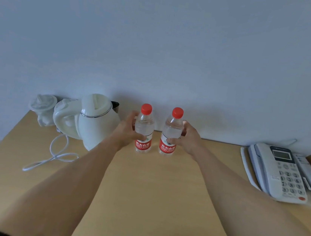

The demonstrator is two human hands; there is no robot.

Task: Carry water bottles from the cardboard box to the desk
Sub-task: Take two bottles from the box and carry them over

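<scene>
Two clear water bottles with red caps and red labels stand upright side by side on the wooden desk, near the wall. My left hand grips the left bottle from its left side, fingers curled round its middle. My right hand grips the right bottle from its right side in the same way. Both bottle bases appear to touch the desk. The cardboard box is out of view.
A white electric kettle with its base and looped white cord stands left of the bottles. Wrapped cups sit at the far left by the wall. A grey desk telephone lies at the right.
</scene>
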